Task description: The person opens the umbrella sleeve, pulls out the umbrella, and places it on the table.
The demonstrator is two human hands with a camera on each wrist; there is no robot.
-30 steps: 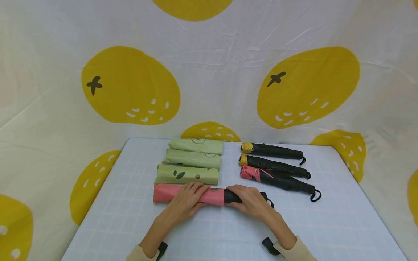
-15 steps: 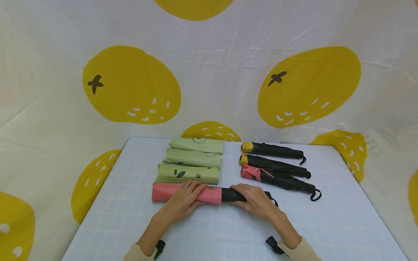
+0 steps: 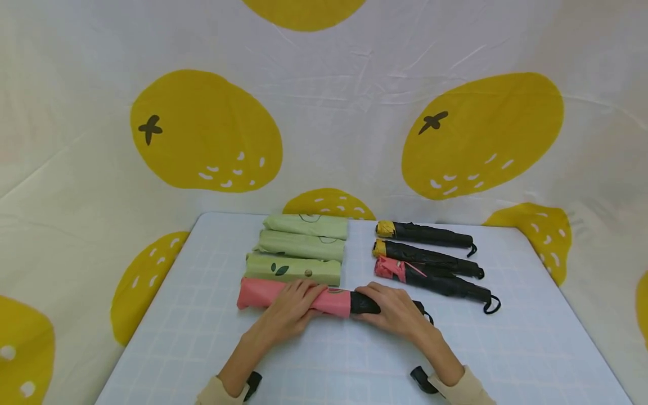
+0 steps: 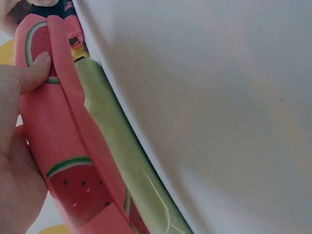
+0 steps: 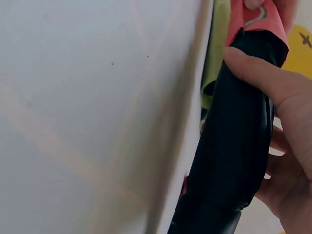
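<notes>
In the head view a folding umbrella, black at its right end, lies across the near part of the table, partly inside a pink watermelon-print sleeve. My left hand grips the sleeve near its open end; in the left wrist view the thumb lies along the pink fabric. My right hand holds the black part just beyond the sleeve's edge. Seen from the right wrist, its thumb presses on the black fabric with the fingers curled behind. A black wrist loop hangs from the umbrella's right end.
Several light green rolled sleeves are stacked in rows behind the pink one. To their right lie black folded umbrellas, two with yellow ends and one with a pink end. The white table meets a fruit-print cloth behind.
The right hand and the black umbrella have shifted slightly right, so a little more black shows beyond the sleeve. The left hand keeps its hold, and the sleeve's left end sits slightly farther back.
</notes>
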